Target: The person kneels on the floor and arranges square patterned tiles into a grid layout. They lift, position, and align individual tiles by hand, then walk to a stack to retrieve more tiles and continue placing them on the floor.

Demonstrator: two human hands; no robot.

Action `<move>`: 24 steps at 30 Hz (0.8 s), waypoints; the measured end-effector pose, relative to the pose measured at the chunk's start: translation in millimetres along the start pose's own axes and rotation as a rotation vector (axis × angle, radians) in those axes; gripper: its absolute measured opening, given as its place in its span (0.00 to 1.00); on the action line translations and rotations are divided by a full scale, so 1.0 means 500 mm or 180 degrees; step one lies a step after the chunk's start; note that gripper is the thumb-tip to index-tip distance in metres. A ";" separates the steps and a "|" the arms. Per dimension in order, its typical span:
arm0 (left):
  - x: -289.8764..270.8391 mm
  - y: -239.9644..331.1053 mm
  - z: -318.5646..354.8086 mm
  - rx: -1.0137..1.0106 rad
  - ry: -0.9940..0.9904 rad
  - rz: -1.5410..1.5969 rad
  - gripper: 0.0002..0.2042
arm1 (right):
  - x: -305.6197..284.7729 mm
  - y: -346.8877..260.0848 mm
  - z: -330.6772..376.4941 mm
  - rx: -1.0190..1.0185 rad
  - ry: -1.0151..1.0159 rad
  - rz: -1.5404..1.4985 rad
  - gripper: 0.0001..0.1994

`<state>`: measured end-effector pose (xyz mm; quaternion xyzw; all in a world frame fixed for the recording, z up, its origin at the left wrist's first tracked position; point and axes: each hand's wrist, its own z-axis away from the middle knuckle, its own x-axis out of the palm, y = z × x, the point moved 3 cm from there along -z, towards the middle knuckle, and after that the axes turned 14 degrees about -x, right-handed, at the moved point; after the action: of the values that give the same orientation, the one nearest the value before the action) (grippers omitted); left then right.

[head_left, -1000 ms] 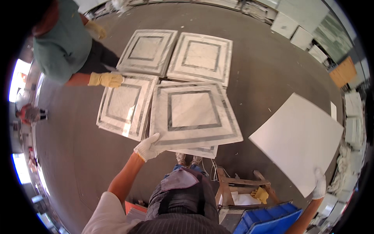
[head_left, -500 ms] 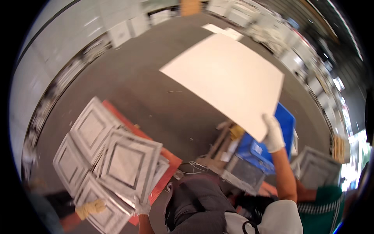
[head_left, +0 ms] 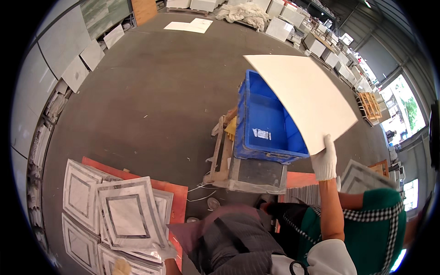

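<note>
My right hand (head_left: pixel 324 161), in a white glove, grips the lower edge of a large plain cream square slab (head_left: pixel 300 96). The slab is held up, tilted, above a blue plastic crate (head_left: pixel 263 123). My left hand (head_left: pixel 162 251), also gloved, holds the near corner of a white marble tile with a grey frame pattern (head_left: pixel 128 215). That tile lies on top of several similar tiles (head_left: pixel 80 195) spread over a red board (head_left: pixel 178 195) on the floor at lower left.
The crate sits on a grey block beside a low wooden stand (head_left: pixel 222 151). A yellowish glove (head_left: pixel 120 266) shows at the bottom edge. A person in green (head_left: pixel 378 224) stands close on my right with another patterned tile (head_left: pixel 366 176). Slabs line the walls.
The view has swung right, so the tile pile moved to lower left. The cream slab rose from beside me to above the blue crate. My left hand stays on the top tile.
</note>
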<state>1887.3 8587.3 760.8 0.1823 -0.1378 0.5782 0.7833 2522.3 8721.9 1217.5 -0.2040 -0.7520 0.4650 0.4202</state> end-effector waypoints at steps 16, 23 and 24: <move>-0.076 -0.024 -0.157 0.0224 0.0160 -0.0164 0.27 | -0.456 -0.012 -0.191 -0.0864 0.0994 0.0476 0.15; -0.010 -0.064 -0.123 0.0277 0.0361 -0.0320 0.28 | -0.598 0.005 -0.399 -0.0848 0.0859 0.0807 0.20; -0.014 -0.063 -0.123 0.0275 0.0353 -0.0401 0.28 | -0.653 -0.015 -0.481 -0.0467 0.1133 0.1323 0.23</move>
<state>1915.7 8600.2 698.6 0.1919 -0.0573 0.5423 0.8159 2904.5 8617.7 1131.2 -0.4622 -0.6401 0.4423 0.4254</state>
